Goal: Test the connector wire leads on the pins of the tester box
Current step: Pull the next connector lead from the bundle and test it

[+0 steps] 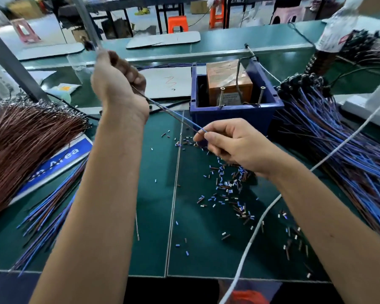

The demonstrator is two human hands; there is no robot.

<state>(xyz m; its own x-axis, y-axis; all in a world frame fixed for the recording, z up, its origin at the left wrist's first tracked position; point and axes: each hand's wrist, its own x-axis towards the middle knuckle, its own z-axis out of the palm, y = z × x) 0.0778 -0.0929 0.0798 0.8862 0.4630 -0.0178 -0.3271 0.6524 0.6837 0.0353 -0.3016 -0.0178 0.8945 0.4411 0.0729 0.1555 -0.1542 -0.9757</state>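
Head view: I'm pinching one wire pair (173, 114) taut between left hand (116, 84) and right hand (226, 141), leads not yet touching tester box (228, 82) pins at upper centre.

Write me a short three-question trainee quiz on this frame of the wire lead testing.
1. True or false: the wire leads are touching the screw pins of the tester box.
2. Which hand pinches the blue lead tips? A) left hand B) right hand
3. What litters the green mat under the right hand?

Key: 1. False; the leads are held in the air in front of the blue bin. 2. B. 3. Short cut insulation bits, blue and brown.
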